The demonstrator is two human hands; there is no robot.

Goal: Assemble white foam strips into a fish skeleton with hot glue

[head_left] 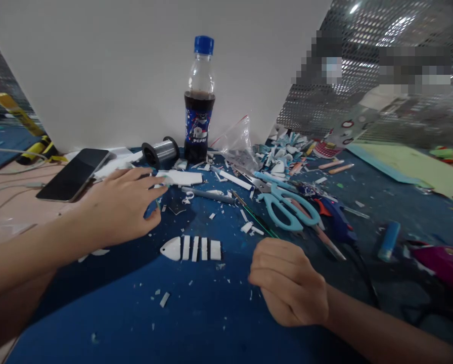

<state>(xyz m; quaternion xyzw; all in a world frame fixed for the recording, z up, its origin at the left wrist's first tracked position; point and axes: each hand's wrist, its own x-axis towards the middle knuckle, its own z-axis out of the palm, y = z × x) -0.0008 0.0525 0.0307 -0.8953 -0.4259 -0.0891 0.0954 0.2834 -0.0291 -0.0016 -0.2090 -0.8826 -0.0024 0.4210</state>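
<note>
My left hand reaches over the blue table with its fingers spread; its fingertips are at the near end of a flat white foam strip. No grip on the strip shows. On the right, my right hand is curled into a fist, and whatever may be inside it is hidden. Between the hands lies a row of white foam pieces: a pointed piece with a small hole, narrow strips with gaps between them, and a wider block at the right end. A small white scrap lies nearer to me.
Behind stand a Pepsi bottle and a wire spool. Light-blue scissors, a grey-blue stick, a blue glue gun and a foam scrap heap lie to the right. A phone lies left, near a yellow-black cutter.
</note>
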